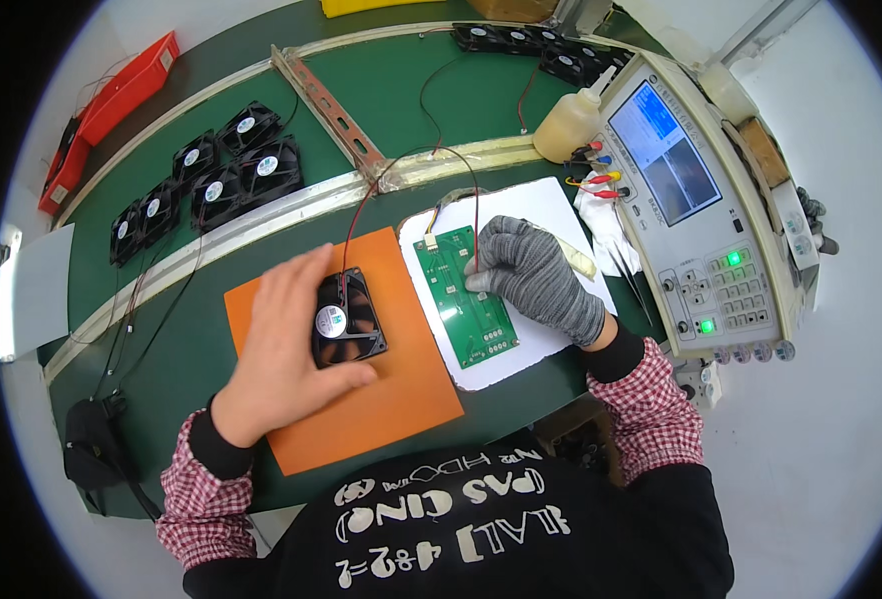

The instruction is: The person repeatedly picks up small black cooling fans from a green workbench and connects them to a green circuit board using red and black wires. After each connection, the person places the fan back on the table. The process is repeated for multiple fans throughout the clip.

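Note:
A square black cooling fan (362, 317) with a round white label lies on an orange mat (416, 394). My bare left hand (286, 344) is beside the fan's left edge, fingers stretched and thumb apart; whether it touches the frame is hard to tell. The fan's thin red-and-black lead (398, 160) arcs up and over to my right hand (536, 278), which wears a grey knit glove. That hand pinches the lead's end above a green circuit board (481, 324), hiding the tip. The board rests on a white pad (531, 334), with a cable plugged in at its far end.
Several black fans (216, 190) sit at the far left, more fans (561, 60) at the back right. A metal rail (331, 115) crosses the bench. To the right stand a bottle of yellowish liquid (569, 125), a test instrument (701, 220) with a lit screen, and tweezers (633, 280).

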Demonstrator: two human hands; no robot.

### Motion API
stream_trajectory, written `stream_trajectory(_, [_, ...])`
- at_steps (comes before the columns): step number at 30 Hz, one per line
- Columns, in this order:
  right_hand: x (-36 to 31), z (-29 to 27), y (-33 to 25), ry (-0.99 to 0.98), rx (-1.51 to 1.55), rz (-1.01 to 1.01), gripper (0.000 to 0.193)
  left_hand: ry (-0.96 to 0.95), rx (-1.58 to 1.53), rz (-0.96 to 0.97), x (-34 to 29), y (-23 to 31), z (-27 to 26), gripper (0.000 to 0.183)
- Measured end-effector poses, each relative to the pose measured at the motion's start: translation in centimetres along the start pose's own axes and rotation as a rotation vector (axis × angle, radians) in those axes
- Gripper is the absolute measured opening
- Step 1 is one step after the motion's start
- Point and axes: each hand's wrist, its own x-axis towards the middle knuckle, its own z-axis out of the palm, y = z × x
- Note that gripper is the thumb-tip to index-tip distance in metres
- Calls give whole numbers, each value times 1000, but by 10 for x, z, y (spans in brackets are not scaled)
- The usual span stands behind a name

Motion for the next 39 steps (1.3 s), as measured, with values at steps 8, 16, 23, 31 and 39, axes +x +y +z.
stream_trajectory(8, [-1, 1, -1, 16, -34, -59, 16, 232, -76, 230, -5, 39, -41, 81])
stream_trajectory(16, [-3, 3, 4, 26, -48, -79, 15, 48, -1280, 227, -20, 47, -63, 81])
stream_trajectory(23, [-3, 6, -3, 91, -222, -207, 15, 239, 37, 559, 48, 22, -53, 84])
stream_trajectory(31, [-6, 4, -10, 235, 237, -9, 15, 173, 395, -58, 131, -132, 13, 93])
stream_trajectory(39, [-2, 8, -46, 213, -49, -383, 63, -172, -147, 587, 74, 27, -12, 61])
